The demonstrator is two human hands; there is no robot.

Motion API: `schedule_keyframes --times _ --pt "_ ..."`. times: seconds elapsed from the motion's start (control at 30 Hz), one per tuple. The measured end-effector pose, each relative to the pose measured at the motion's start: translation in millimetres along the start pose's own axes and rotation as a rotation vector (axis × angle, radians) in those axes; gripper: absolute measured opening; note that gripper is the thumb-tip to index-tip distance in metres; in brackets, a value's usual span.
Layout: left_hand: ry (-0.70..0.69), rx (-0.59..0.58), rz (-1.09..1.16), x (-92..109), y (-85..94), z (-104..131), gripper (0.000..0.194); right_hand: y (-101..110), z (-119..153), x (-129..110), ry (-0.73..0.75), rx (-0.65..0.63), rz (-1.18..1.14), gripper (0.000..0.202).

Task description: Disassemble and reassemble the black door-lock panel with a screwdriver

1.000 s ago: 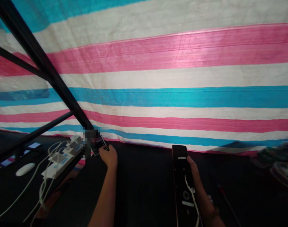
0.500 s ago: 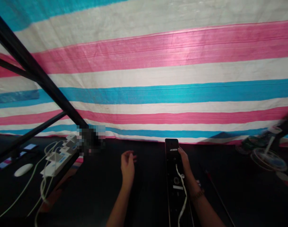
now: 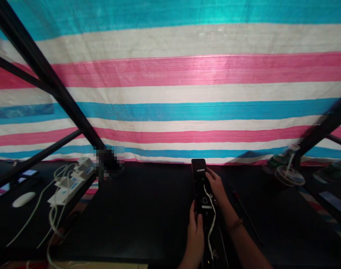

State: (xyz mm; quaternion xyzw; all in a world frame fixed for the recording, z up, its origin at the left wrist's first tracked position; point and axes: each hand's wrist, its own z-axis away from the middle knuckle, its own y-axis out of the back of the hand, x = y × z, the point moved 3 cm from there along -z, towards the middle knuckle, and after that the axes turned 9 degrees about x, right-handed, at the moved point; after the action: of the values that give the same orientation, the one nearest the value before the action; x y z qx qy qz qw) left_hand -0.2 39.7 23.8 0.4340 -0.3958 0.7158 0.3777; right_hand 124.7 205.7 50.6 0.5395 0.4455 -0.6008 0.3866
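left hand (image 3: 195, 233) now clamped on the left edge of a long black panel (image 3: 206, 221), earlier apart from it, right hand (image 3: 217, 189) still gripping its right edge

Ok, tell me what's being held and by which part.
A long black panel with a white cable; the left hand holds its left edge partway down, the right hand its right edge near the far end.

It looks like a makeshift work booth, though its exact kind cannot be told. A striped plastic tarp (image 3: 187, 93) forms the back wall, slanting black poles (image 3: 61, 97) stand before it, and a dark counter (image 3: 137, 213) stretches below, with a crowded white power strip (image 3: 57, 200) and lidded drink cup (image 3: 295, 178) nearby.
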Motion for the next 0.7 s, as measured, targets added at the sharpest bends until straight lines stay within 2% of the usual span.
schedule_keyframes --times 0.2,0.27,0.33,0.4,0.5,0.6,0.7 --pt "-0.023 0.009 0.034 -6.7 2.1 3.5 0.065 22.4 57.3 11.7 0.009 0.084 0.077 0.05" --pt "-0.023 0.006 0.049 -6.2 2.7 3.5 0.066 37.3 77.4 17.9 0.034 0.065 0.142 0.052" --pt "-0.039 -0.009 0.041 -7.2 2.7 2.6 0.067 62.1 89.7 22.8 0.103 0.102 0.265 0.052" --pt "-0.072 -0.025 -0.011 -10.6 2.7 0.9 0.068 94.9 92.2 25.7 0.265 0.216 0.463 0.053" --pt "-0.121 -0.06 -0.093 -16.7 2.7 -2.1 0.07 140.5 83.0 31.8 0.527 0.398 0.808 0.068" --pt "-0.136 -0.11 -0.109 -17.5 3.9 -4.3 0.069 163.4 68.2 41.9 0.499 0.403 1.083 0.068" --pt "-0.093 -0.149 -0.103 -13.9 6.5 -6.1 0.069 163.5 58.1 41.9 0.34 0.258 1.132 0.046"
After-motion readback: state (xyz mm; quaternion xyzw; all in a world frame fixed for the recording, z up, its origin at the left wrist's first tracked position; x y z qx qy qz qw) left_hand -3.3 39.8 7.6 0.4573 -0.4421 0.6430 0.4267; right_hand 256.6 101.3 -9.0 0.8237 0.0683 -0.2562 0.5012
